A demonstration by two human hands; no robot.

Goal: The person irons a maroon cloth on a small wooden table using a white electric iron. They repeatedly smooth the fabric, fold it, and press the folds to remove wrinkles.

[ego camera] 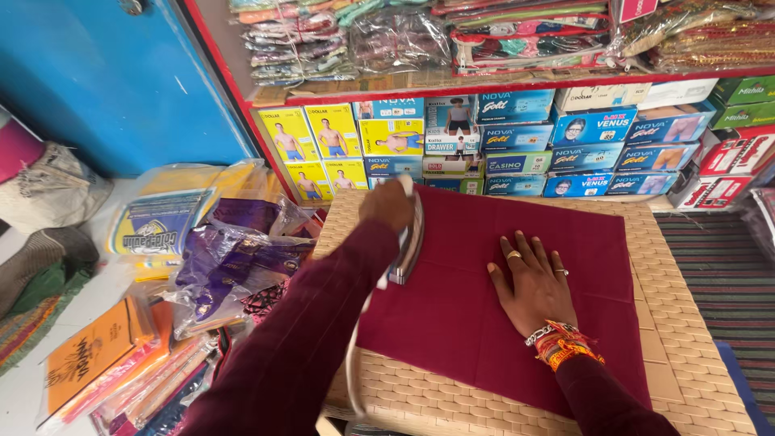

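Observation:
A maroon cloth [565,242] lies flat on a woven tan pad [670,266]. My left hand [386,203] grips the handle of a metal clothes iron [410,242], which rests on the cloth's left edge. Its white cord [355,347] trails down toward me. My right hand [533,282] lies palm down on the middle of the cloth, fingers spread, with rings and a bunch of bracelets at the wrist. Both arms wear maroon sleeves.
Boxed garments [517,145] stand stacked against the shelf behind the pad. Bagged fabrics [500,32] fill the red shelf above. Plastic-wrapped cloth packs [226,258] pile up at the left, with a blue wall [105,73] behind. A striped mat [726,274] lies to the right.

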